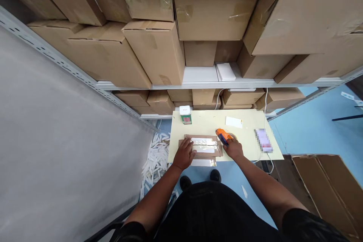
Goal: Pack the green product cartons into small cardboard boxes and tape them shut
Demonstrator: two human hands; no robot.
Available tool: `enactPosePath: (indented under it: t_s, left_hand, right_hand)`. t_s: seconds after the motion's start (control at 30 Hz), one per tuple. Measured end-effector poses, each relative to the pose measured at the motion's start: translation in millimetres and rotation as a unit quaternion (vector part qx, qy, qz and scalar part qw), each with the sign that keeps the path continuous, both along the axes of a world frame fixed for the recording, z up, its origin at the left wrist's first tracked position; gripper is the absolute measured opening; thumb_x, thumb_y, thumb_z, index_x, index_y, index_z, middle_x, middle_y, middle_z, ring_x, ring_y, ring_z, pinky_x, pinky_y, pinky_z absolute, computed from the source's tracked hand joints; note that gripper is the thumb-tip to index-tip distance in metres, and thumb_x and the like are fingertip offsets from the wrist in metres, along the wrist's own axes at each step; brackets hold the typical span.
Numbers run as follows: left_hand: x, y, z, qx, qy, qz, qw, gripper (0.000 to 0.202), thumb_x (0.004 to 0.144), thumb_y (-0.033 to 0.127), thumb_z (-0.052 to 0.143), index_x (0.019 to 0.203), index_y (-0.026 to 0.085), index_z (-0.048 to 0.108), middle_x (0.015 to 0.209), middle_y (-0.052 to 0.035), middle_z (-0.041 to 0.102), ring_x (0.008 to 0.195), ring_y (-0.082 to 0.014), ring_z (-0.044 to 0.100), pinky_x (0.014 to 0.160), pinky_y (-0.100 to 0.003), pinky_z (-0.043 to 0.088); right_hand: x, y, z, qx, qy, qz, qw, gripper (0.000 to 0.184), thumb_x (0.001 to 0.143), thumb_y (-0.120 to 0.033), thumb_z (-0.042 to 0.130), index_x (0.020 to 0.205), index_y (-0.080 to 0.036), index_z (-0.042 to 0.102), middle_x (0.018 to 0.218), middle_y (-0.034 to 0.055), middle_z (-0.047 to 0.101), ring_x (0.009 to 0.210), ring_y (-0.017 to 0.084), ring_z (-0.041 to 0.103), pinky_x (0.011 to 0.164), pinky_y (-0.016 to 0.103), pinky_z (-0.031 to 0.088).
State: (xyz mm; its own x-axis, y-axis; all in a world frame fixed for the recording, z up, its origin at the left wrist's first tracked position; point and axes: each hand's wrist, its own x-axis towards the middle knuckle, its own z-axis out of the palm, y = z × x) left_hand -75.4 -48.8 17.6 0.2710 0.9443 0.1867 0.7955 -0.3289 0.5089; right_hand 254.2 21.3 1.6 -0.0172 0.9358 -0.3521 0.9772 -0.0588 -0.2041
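A flat cardboard box with white inside strips and shiny clear tape lies at the near edge of the table. My left hand rests on its left end, fingers stretched out over the cardboard. Just right of the box, my right hand is closed around an orange and dark blue tape dispenser. Part of the dispenser's handle is hidden by my fingers, and a tape roll shows beside it.
On the pale yellow table stand a green and white small box, a white card and a blurred phone with a cable. Shelves of cardboard boxes rise behind. White scraps litter the floor at left; an open carton lies right.
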Motion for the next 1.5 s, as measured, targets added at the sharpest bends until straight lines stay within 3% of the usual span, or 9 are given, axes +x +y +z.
enactPosePath:
  t_s: [0.23,0.43,0.6,0.77,0.87,0.93,1.03,1.17,1.5]
  left_hand:
    - [3.7,9.5,0.7,0.001,-0.028,0.064,0.998,0.038,0.097,0.028,0.053,0.132,0.017,0.061,0.144,-0.0131,0.057,0.141,-0.0275,0.047,0.120,-0.050,0.041]
    - [3.9,4.7,-5.5,0.023,-0.066,0.078,0.995,0.040,0.098,0.016,0.043,0.134,0.017,0.060,0.149,-0.0121,0.052,0.146,-0.0253,0.040,0.122,-0.048,0.038]
    - [12.0,0.7,-11.5,0.002,-0.139,0.145,0.980,0.050,0.097,0.014,0.041,0.146,0.017,0.050,0.154,-0.0130,0.046,0.148,-0.0246,0.037,0.124,-0.049,0.034]
    - [5.2,8.5,7.7,-0.032,-0.239,0.170,0.955,0.036,0.096,0.022,0.045,0.124,0.018,0.069,0.142,-0.0119,0.059,0.138,-0.0267,0.049,0.120,-0.050,0.036]
    - [-6.3,15.7,30.5,-0.079,-0.345,0.217,0.910,0.041,0.101,0.038,0.040,0.111,0.019,0.074,0.121,-0.0106,0.071,0.119,-0.0255,0.061,0.109,-0.046,0.046]
    - [-12.4,20.3,44.4,-0.157,-0.433,0.229,0.858,0.050,0.101,0.051,0.038,0.107,0.018,0.075,0.101,-0.0092,0.074,0.096,-0.0223,0.068,0.088,-0.038,0.055]
    - [-15.7,26.0,57.4,-0.267,-0.525,0.206,0.781,0.050,0.090,0.062,0.055,0.095,0.017,0.074,0.073,-0.0032,0.068,0.065,-0.0154,0.061,0.061,-0.027,0.048]
    - [-13.4,29.6,58.1,-0.311,-0.583,0.209,0.721,0.047,0.076,0.063,0.072,0.081,0.017,0.068,0.061,0.0018,0.059,0.053,-0.0097,0.051,0.052,-0.021,0.037]
    - [-8.4,27.0,32.6,-0.273,-0.472,0.285,0.788,0.041,0.082,0.059,0.062,0.073,0.018,0.062,0.056,0.0023,0.057,0.051,-0.0117,0.051,0.052,-0.023,0.039]
  right_hand:
    - [-8.3,23.9,3.3,-0.024,-0.044,-0.041,0.998,0.036,0.094,-0.036,0.048,0.118,-0.016,0.066,0.121,0.0182,0.067,0.125,0.033,0.053,0.097,0.046,0.039]
    - [18.5,11.9,47.8,0.004,0.262,-0.190,0.946,0.042,0.087,-0.053,0.053,0.101,-0.017,0.069,0.087,0.0068,0.072,0.080,0.025,0.066,0.067,0.031,0.048]
    - [-27.6,-0.4,92.6,-0.073,0.459,-0.116,0.878,0.054,0.078,-0.066,0.067,0.095,-0.015,0.072,0.085,0.0062,0.074,0.077,0.023,0.065,0.068,0.030,0.049]
    - [-93.6,2.4,97.6,-0.149,0.475,-0.014,0.867,0.063,0.072,-0.072,0.071,0.100,-0.016,0.075,0.086,0.0041,0.073,0.079,0.022,0.065,0.071,0.030,0.049]
    - [-105.8,6.8,90.6,-0.161,0.455,-0.003,0.876,0.066,0.071,-0.073,0.072,0.101,-0.015,0.075,0.085,0.0040,0.073,0.077,0.021,0.064,0.069,0.028,0.048]
    - [-106.3,9.4,88.1,-0.168,0.447,0.002,0.879,0.065,0.071,-0.073,0.071,0.099,-0.015,0.075,0.084,0.0039,0.073,0.075,0.020,0.064,0.067,0.028,0.047]
    - [-105.4,12.8,88.4,-0.173,0.434,0.024,0.884,0.062,0.072,-0.073,0.071,0.094,-0.015,0.075,0.080,0.0030,0.072,0.072,0.019,0.062,0.065,0.027,0.045]
    - [-107.9,17.0,89.7,-0.173,0.399,0.041,0.899,0.058,0.073,-0.072,0.070,0.090,-0.016,0.074,0.076,0.0022,0.071,0.070,0.019,0.062,0.064,0.027,0.044]
    - [-114.9,24.9,106.4,-0.169,0.296,0.085,0.936,0.053,0.075,-0.070,0.070,0.083,-0.018,0.074,0.073,0.0019,0.073,0.069,0.019,0.065,0.060,0.025,0.042]
